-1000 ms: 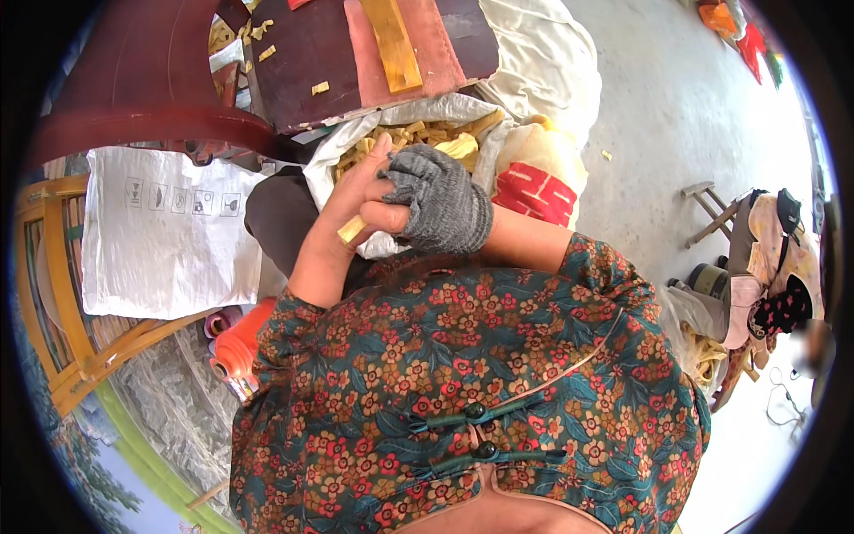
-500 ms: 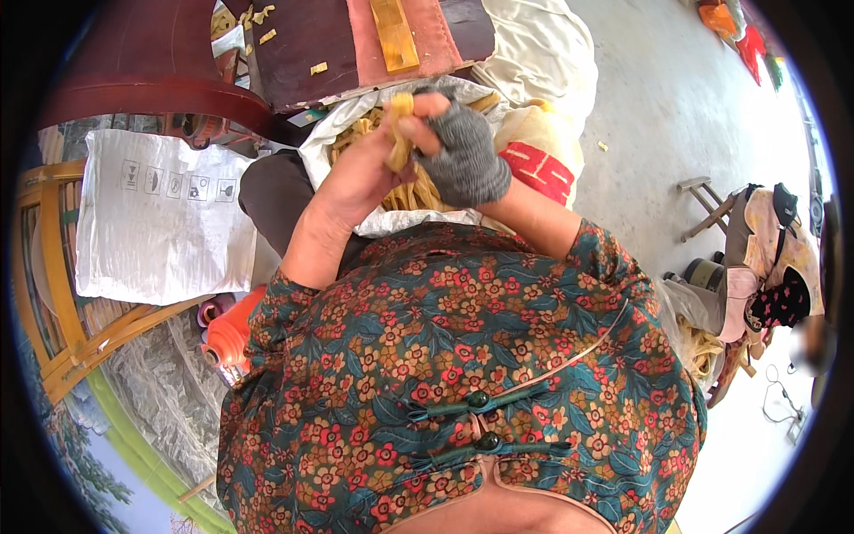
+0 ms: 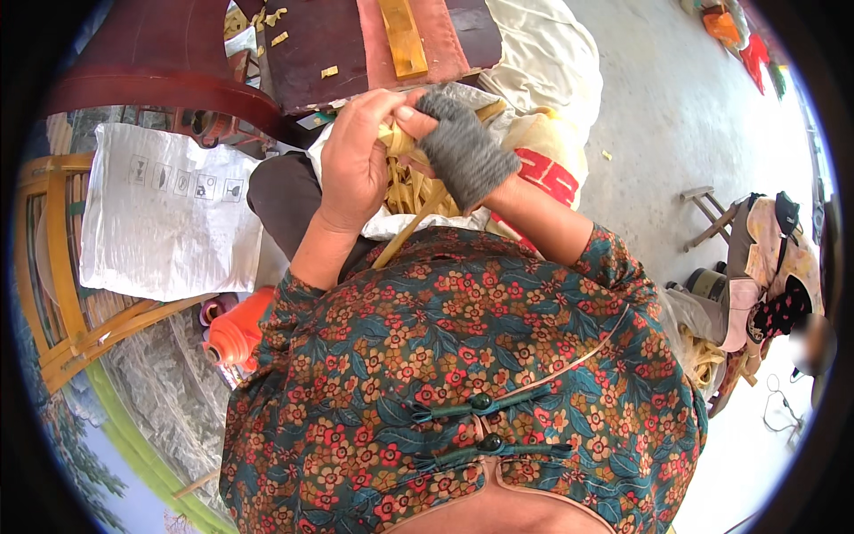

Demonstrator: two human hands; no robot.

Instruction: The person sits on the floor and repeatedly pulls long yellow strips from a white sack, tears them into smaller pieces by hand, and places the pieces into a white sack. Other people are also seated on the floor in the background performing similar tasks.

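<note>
My left hand (image 3: 354,160) is closed round a folded pale-yellow strip (image 3: 394,135), its fingertips meeting those of my right hand. My right hand (image 3: 455,147), in a grey fingerless glove, is bent in from the right, fingers closed on that same folded piece. Just below both hands, an open white sack (image 3: 396,224) holds many yellow strips (image 3: 400,191). One long strip (image 3: 402,240) slants down out of it toward my flowered top. The fingertips partly hide the folded piece.
A dark board (image 3: 316,49) with pink cloth and wooden bar (image 3: 400,36) lies ahead. Around me are a red-brown chair (image 3: 142,84), white sheet (image 3: 169,214), wooden frame (image 3: 58,258), orange jug (image 3: 233,334), printed sack (image 3: 547,151), folding stool (image 3: 712,214) and cloth-draped seat (image 3: 765,249).
Both hands have moved up and away from my body with the piece. My left fingers have curled over its top, and the long slanting strip has come into sight below.
</note>
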